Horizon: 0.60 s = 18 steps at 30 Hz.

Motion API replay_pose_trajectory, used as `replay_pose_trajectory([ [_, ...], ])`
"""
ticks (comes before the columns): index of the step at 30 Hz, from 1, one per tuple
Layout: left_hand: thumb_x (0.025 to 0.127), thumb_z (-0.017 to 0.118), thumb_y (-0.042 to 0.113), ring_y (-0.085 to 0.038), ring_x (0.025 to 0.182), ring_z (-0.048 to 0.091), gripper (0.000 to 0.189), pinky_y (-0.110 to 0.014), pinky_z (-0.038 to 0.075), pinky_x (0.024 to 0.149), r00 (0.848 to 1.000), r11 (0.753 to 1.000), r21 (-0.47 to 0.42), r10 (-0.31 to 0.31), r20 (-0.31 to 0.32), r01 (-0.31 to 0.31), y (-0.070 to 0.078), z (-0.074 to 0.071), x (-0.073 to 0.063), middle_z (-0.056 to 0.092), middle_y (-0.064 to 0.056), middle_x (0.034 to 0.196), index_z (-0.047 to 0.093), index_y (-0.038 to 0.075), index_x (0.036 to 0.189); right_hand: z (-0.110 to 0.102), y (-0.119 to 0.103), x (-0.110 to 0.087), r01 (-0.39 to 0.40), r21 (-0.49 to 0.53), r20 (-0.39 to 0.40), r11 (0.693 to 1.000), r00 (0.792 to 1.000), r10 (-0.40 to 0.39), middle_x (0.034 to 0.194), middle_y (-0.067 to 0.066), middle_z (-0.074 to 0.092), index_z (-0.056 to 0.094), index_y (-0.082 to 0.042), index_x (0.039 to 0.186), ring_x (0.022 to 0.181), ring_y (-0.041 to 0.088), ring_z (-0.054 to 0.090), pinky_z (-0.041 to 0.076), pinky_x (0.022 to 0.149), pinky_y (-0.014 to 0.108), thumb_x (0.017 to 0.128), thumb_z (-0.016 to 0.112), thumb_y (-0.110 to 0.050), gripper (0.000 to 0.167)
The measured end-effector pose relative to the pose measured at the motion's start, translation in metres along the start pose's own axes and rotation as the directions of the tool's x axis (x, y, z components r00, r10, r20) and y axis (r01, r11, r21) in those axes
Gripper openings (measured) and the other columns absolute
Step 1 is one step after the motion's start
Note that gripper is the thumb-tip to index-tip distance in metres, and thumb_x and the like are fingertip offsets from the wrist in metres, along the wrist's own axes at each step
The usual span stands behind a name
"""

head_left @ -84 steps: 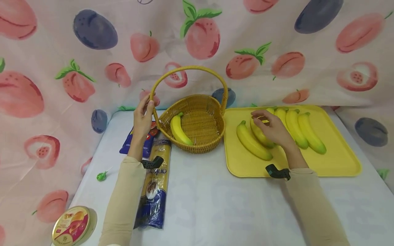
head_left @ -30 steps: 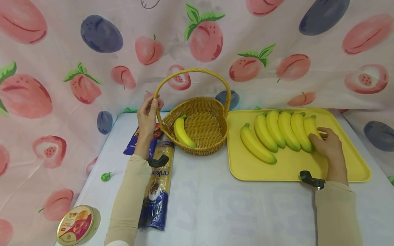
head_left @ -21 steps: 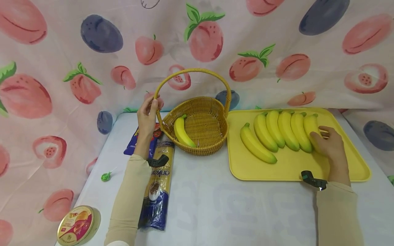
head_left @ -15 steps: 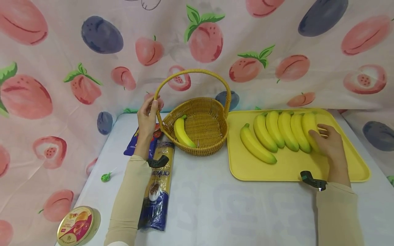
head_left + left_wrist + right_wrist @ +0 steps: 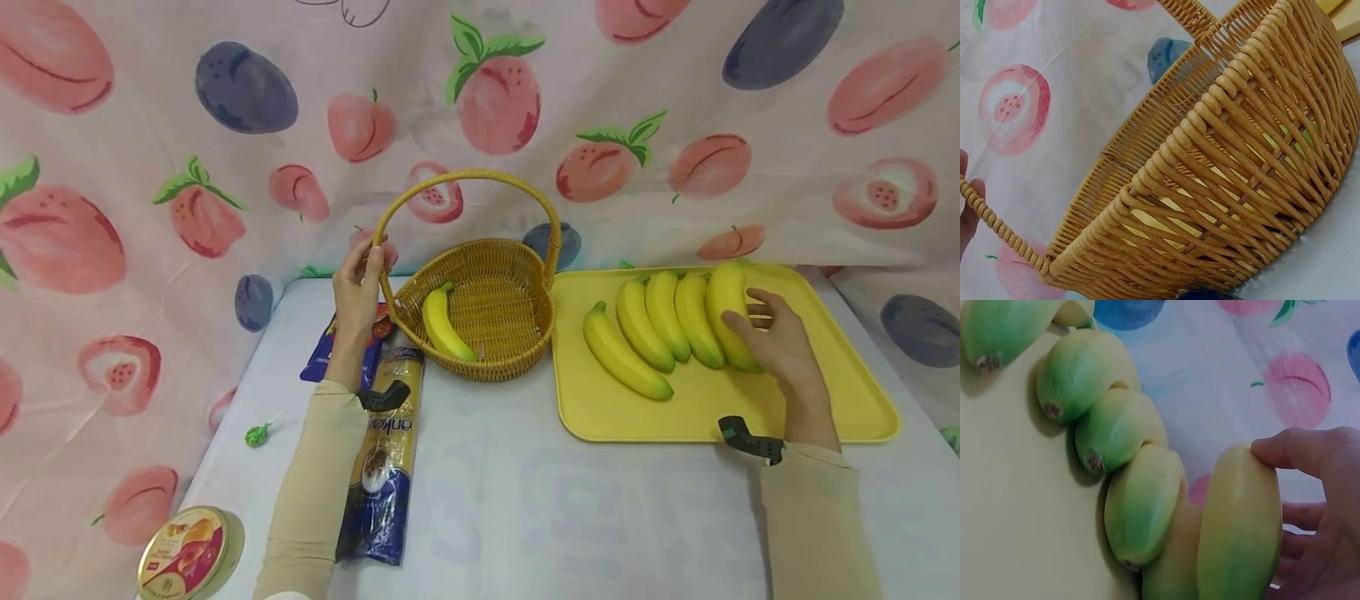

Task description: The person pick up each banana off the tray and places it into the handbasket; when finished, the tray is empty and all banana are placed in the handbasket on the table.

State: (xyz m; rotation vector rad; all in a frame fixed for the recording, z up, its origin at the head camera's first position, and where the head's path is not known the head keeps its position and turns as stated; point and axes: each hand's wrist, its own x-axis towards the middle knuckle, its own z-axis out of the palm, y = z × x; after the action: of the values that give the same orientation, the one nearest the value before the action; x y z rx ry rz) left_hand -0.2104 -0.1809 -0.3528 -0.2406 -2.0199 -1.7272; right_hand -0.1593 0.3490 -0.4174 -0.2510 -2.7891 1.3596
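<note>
My left hand holds the left side of the tall handle of a heart-shaped wicker basket. One banana lies inside against its left wall. Over the yellow tray, my right hand pinches a banana between thumb and fingers. In the head view this banana overlaps its left neighbour, and in the right wrist view it stands in front of it, raised above the row. Several other bananas lie side by side on the tray, with one banana slightly apart at the left end.
Left of the basket, a blue packet and a long gold-and-blue ankara pasta pack lie under and beside my left forearm. A round tin and a small green-wrapped lollipop are further left. Fruit-print cloth hangs behind.
My right hand has gone from the tray's left part to the rightmost banana, gripped it, and brought it left and up over its neighbour. The left hand stays on the handle.
</note>
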Motion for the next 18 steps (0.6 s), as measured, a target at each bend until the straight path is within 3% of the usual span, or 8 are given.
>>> replay_pose_trajectory([
  [3,0.098,0.049,0.013,-0.039,0.095,0.055,0.028,-0.024,0.043,0.087,1.000,1.000,-0.009,0.001,0.004,-0.001,0.000,0.000,0.000,0.064,-0.003,0.087,0.063,0.006,0.121,0.004,-0.007,-0.002,0.023,-0.005,0.015,1.000,1.000,-0.023,0.143,0.033,0.032,0.013,-0.005,0.151,0.124,0.049,0.036,0.038,0.090,0.055,0.095,0.048,-0.043,0.077],
  [5,0.098,0.049,0.013,-0.040,0.096,0.054,0.028,-0.024,0.043,0.087,1.000,1.000,-0.012,0.002,0.004,-0.002,0.000,0.000,0.000,0.063,0.010,0.085,0.063,0.006,0.121,0.007,-0.011,-0.003,0.034,-0.015,0.026,0.999,0.999,-0.034,0.142,0.033,0.033,0.012,-0.006,0.152,0.124,0.048,0.036,0.040,0.085,0.047,0.095,0.048,-0.042,0.076],
  [7,0.098,0.050,0.012,-0.040,0.096,0.055,0.028,-0.024,0.043,0.087,1.000,1.000,-0.014,0.006,0.004,-0.006,-0.001,0.000,0.000,0.062,0.014,0.085,0.063,0.005,0.121,0.011,-0.017,-0.004,0.044,-0.024,0.040,0.999,0.998,-0.043,0.141,0.032,0.034,0.011,-0.007,0.152,0.123,0.047,0.037,0.041,0.081,0.037,0.095,0.047,-0.043,0.076],
  [11,0.098,0.050,0.013,-0.040,0.097,0.054,0.028,-0.023,0.044,0.087,1.000,1.000,-0.017,0.011,0.004,-0.011,-0.001,0.000,0.000,0.063,0.011,0.087,0.063,0.005,0.121,0.019,-0.028,-0.005,0.054,-0.025,0.074,0.998,0.996,-0.052,0.140,0.030,0.035,0.011,-0.009,0.153,0.122,0.043,0.038,0.038,0.076,0.025,0.095,0.047,-0.045,0.077],
  [15,0.098,0.050,0.013,-0.042,0.097,0.054,0.028,-0.023,0.044,0.087,1.000,1.000,-0.013,0.010,-0.001,-0.010,-0.001,0.000,0.000,0.065,-0.005,0.092,0.063,0.004,0.121,0.028,-0.039,-0.006,0.078,-0.026,0.105,0.997,0.992,-0.075,0.139,0.029,0.036,0.012,-0.009,0.153,0.123,0.043,0.040,0.041,0.082,0.033,0.094,0.048,-0.047,0.078],
  [18,0.098,0.050,0.012,-0.040,0.095,0.054,0.028,-0.022,0.044,0.087,1.000,1.000,-0.010,0.015,-0.004,-0.015,-0.001,0.000,0.000,0.065,-0.004,0.091,0.063,0.003,0.121,0.034,-0.046,-0.007,0.102,-0.025,0.110,0.995,0.989,-0.098,0.137,0.028,0.038,0.015,-0.009,0.152,0.121,0.042,0.042,0.041,0.084,0.039,0.094,0.049,-0.046,0.077],
])
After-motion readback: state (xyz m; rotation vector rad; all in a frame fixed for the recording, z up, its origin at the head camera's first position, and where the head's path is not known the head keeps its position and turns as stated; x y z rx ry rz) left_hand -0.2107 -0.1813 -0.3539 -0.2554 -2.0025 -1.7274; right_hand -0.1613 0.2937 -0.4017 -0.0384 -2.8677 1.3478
